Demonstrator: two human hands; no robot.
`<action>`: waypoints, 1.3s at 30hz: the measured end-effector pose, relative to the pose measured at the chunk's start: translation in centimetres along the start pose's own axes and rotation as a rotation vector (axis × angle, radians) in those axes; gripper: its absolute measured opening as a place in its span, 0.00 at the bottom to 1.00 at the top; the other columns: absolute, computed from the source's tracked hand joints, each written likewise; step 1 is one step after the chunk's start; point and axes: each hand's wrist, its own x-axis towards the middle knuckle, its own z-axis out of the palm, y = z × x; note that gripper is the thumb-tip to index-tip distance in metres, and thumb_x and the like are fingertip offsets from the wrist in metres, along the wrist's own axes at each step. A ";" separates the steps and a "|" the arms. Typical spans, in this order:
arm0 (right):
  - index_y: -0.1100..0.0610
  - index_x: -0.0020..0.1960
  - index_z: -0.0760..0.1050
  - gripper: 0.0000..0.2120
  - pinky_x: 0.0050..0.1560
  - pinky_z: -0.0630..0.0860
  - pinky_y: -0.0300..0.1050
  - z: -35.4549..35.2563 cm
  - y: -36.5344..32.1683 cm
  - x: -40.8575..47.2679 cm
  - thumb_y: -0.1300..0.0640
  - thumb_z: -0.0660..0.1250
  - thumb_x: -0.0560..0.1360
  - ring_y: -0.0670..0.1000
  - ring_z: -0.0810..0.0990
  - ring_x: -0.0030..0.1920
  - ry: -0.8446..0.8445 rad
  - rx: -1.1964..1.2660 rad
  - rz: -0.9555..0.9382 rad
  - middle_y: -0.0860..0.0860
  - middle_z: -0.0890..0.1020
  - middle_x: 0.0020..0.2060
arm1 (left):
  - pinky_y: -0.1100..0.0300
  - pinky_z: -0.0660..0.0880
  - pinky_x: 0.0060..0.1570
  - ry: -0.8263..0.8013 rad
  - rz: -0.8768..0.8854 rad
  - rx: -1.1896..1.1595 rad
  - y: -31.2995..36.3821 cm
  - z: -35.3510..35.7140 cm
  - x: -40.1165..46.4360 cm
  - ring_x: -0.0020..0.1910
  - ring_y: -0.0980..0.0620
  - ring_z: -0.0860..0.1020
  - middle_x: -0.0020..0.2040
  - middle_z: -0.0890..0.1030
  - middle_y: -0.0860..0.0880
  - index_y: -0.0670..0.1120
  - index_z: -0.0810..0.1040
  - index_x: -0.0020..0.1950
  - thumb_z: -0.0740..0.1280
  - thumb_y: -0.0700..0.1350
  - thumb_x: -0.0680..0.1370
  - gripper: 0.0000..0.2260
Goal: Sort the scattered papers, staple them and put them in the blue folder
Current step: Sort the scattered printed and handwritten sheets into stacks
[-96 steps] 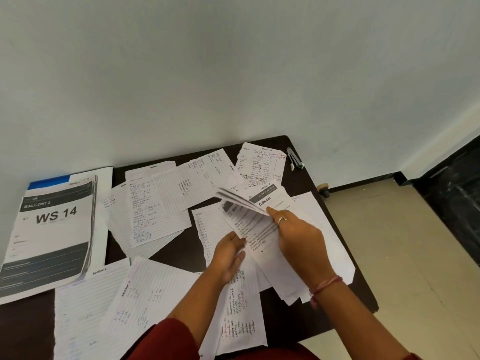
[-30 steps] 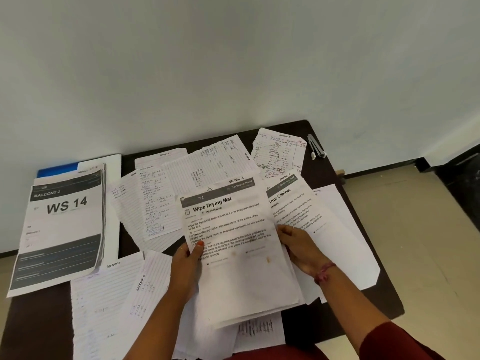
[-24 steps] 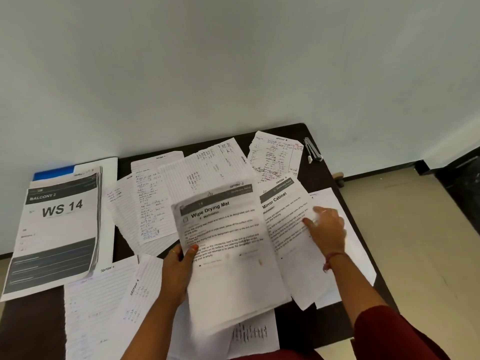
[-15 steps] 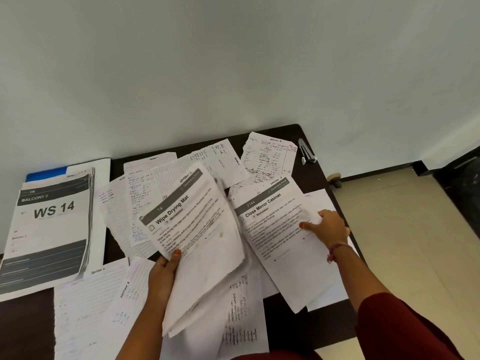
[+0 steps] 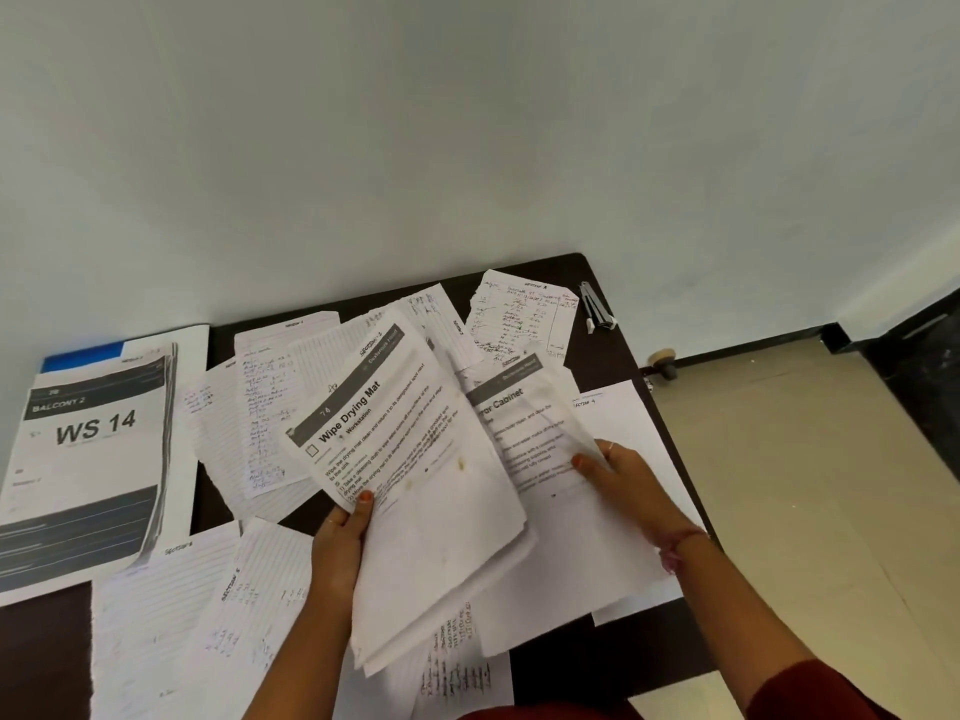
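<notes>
At far left, a blue folder [image 5: 83,352] is seen under a printed stack headed "WS 14" [image 5: 88,459], at the bench [image 5: 44,652] edge. Lined handwritten sheets [image 5: 260,428] are scattered next to it, w/ more at near left. At centre, a sheaf topped by the "Wipe Drying Mat" sheet [image 5: 415,459] is held off the bench by the left hand [image 5: 340,543]; grip pinched on its left edge, thumb on top. To the right, the "Cabinet" sheet [image 5: 524,444] is being lifted by the right hand [image 5: 631,485], its right edge pinched btw. thumb and fingers. A blank-looking sheet [image 5: 623,418] lies beneath. At far right corner, a stapler [image 5: 595,309] lies, apart from the papers.

Step in hand, judged: sorting, i.e. printed sheets being gathered. Next move prob. calls for the Cabinet sheet to be laid onto the sheaf, edges squared; stapling not yet begun.
</notes>
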 end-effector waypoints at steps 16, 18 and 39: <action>0.58 0.51 0.78 0.09 0.31 0.74 0.30 7.4 -4.1 -3.5 0.68 0.62 0.77 0.36 0.80 0.32 -0.206 0.275 0.082 0.48 0.82 0.40 | 0.63 0.78 0.42 0.018 0.139 -0.018 0.1 -1.5 -2.8 0.48 0.53 0.82 0.51 0.83 0.49 0.47 0.79 0.56 0.67 0.42 0.78 0.08; 0.59 0.54 0.78 0.09 0.32 0.75 0.32 8.2 -4.5 -4.0 0.65 0.62 0.78 0.38 0.81 0.34 -0.214 0.293 0.100 0.48 0.83 0.42 | 0.63 0.78 0.43 0.010 0.145 -0.047 0.0 -2.3 -3.1 0.48 0.55 0.82 0.51 0.83 0.51 0.49 0.79 0.54 0.67 0.40 0.78 0.07; 0.49 0.56 0.75 0.09 0.56 0.77 0.45 17.6 -7.7 -2.5 0.61 0.63 0.79 0.49 0.80 0.54 -0.096 0.130 -0.063 0.52 0.81 0.58 | 0.64 0.74 0.51 0.002 0.283 -0.118 4.7 -10.5 -0.8 0.56 0.54 0.75 0.60 0.73 0.51 0.44 0.63 0.71 0.69 0.33 0.75 0.28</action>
